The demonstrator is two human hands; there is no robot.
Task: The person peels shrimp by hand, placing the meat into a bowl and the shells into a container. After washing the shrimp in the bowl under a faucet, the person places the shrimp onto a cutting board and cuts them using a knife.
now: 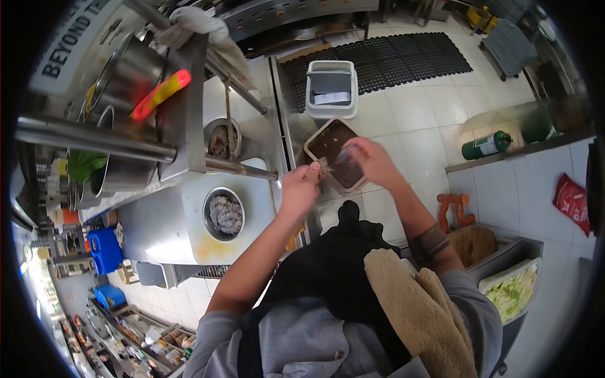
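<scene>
My left hand (302,184) is closed in a pinch on a small greyish shrimp (324,166) above the near side of a brown-lined bin (313,146). Close beside it, my right hand (374,162) has its fingers drawn together over the bin, partly smeared by motion. A pale, blurred bit shows at its fingertips; I cannot make out what it is. To the left, a steel bowl (207,222) of peeled grey shrimp (226,214) sits on a white cutting board (261,217). Behind it, another steel bowl (237,128) contains darker shrimp (218,142).
A steel shelf (189,126) with pots (129,72) and a red-yellow handle (161,94) overhangs the counter at left. A white bin (332,113) stands beyond the brown one. At right are a green gas cylinder (487,146) and a container of chopped greens (512,291).
</scene>
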